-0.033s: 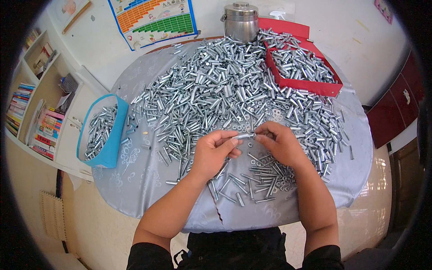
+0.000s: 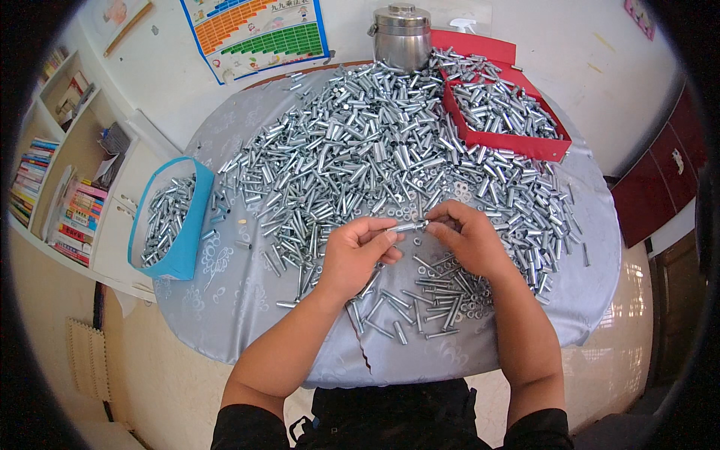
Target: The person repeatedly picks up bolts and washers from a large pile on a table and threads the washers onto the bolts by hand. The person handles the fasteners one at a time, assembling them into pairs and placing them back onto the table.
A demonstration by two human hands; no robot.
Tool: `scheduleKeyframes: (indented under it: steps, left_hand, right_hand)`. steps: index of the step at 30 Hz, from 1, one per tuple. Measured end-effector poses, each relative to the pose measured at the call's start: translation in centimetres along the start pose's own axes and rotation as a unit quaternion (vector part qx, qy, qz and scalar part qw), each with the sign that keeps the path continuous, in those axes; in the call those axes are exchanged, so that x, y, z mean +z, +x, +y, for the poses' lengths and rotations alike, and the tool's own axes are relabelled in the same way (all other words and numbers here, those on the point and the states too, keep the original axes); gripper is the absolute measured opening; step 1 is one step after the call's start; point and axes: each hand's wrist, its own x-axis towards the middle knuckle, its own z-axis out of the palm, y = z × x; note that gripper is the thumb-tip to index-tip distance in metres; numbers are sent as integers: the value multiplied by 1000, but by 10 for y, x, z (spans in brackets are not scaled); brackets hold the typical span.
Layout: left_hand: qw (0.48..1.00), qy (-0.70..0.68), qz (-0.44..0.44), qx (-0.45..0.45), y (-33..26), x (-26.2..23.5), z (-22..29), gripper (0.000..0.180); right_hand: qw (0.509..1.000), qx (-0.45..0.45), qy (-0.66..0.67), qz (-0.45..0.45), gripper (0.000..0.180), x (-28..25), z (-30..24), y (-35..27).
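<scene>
At my far left, a bookshelf (image 2: 52, 187) lines the wall, and beside it a blue box (image 2: 184, 225) sits just off the table's edge, partly filled with silver metal sleeves. The round table (image 2: 225, 315), covered in a pale grey patterned cloth, carries a broad heap of metal sleeves (image 2: 360, 150) across most of its top. My left hand (image 2: 358, 255) is curled, thumb and fingers pinching one end of a small metal sleeve (image 2: 409, 226), held level just above the cloth at the near edge of the heap. My right hand (image 2: 469, 244) meets it from the other side, fingertips closed on the opposite end of the same piece, so both hands are joined at it. Below my hands lie loose bolts (image 2: 431, 296) and small nuts on the cloth. At the far side stands a steel canister (image 2: 402, 34), and to its right a red tray (image 2: 525, 142) holds more sleeves.
</scene>
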Motion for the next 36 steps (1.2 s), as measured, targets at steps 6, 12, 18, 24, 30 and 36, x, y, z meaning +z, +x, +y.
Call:
scheduleKeyframes:
  steps: [6, 12, 18, 24, 30, 36]
  left_hand:
    - [1000, 0, 0, 6, -1, 0, -1, 21]
    - [1000, 0, -2, 5, -1, 1, 1, 21]
    - [1000, 7, -6, 3, -1, 0, 0, 21]
    - [1000, 16, -19, 4, -3, 2, 3, 22]
    - [1000, 9, -29, 6, -4, 2, 3, 22]
    - [1000, -9, -17, 5, -2, 0, 1, 22]
  right_hand:
    - [990, 34, 138, -25, 16, 7, 5, 1]
    - [979, 35, 198, -31, 16, 7, 8, 2]
    - [980, 52, 187, -50, 15, 6, 2, 1]
    - [987, 48, 136, -73, 25, 7, 8, 3]
    - [980, 152, 107, -65, 30, 3, 5, 2]
    - [984, 6, 177, -6, 22, 12, 6, 0]
